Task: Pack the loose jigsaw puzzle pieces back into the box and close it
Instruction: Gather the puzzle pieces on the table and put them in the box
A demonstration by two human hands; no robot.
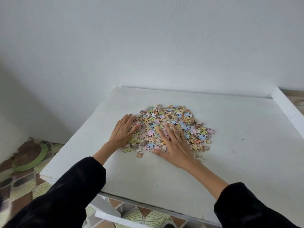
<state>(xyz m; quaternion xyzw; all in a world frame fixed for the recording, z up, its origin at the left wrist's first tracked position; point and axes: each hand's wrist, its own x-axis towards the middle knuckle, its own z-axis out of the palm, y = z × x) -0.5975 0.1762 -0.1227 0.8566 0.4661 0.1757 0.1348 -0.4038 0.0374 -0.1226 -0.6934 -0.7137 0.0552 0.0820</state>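
Observation:
A heap of small pastel jigsaw pieces point(174, 122) lies spread on the white table point(238, 153). My left hand point(124, 130) lies flat with straight fingers against the heap's left edge. My right hand point(174, 145) rests flat on the near side of the heap, fingers spread over the pieces. Neither hand holds a piece. No puzzle box is in view.
The table stands against a white wall point(148, 46), with a raised white ledge point(289, 109) along its right side. Its left and near edges drop to a patterned tile floor point(24, 170).

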